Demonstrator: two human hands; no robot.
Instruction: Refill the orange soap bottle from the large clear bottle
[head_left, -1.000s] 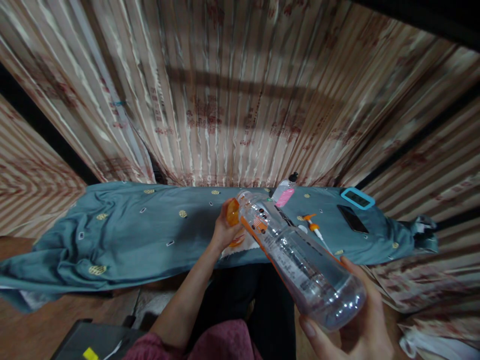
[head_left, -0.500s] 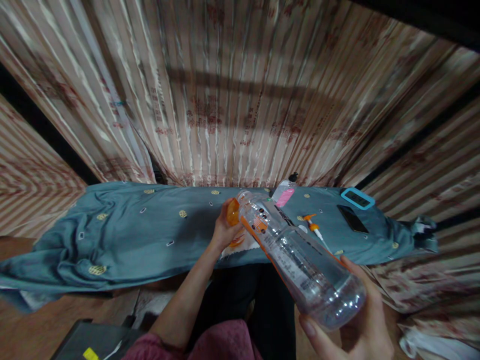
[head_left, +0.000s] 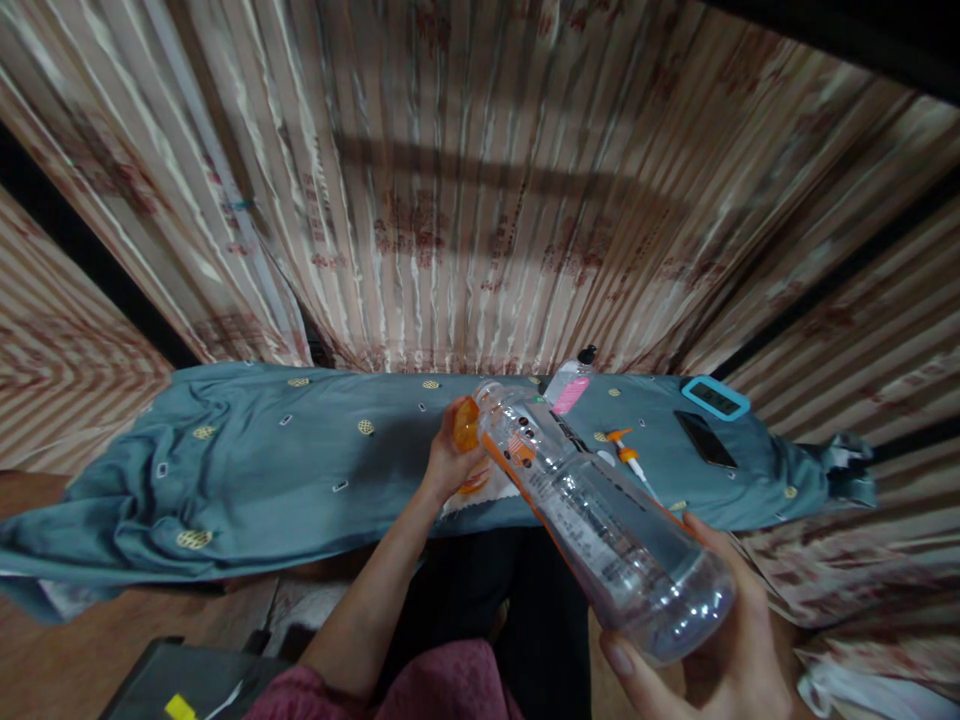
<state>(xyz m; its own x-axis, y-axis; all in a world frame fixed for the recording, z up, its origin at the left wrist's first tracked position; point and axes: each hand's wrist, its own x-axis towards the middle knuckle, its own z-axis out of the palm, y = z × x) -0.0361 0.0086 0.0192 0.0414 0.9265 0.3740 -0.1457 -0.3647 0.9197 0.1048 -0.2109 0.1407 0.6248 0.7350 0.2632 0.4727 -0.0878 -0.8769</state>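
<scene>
My right hand (head_left: 720, 640) grips the base of a large clear plastic bottle (head_left: 600, 520) with an orange and black label. The bottle is tilted, its open mouth pointing up and left, lower end toward me in the view. My left hand (head_left: 448, 460) is closed around an orange see-through bottle (head_left: 466, 425), mostly hidden by the fingers. The clear bottle's mouth is at the orange bottle's top; whether they touch I cannot tell. Beneath them lies a pale cloth (head_left: 495, 488) with orange marks. An orange and white pump head (head_left: 624, 447) lies to the right.
A pump bottle (head_left: 568, 386) with a pink label and black top stands behind. To the right are a phone (head_left: 705, 438) and a blue-framed digital clock (head_left: 715, 397). A blue-green patterned cloth (head_left: 262, 470) covers the table, with striped curtains (head_left: 465, 200) behind.
The clear bottle's base has shifted very slightly to the right with my right hand. My left hand and the orange bottle stay almost where they were.
</scene>
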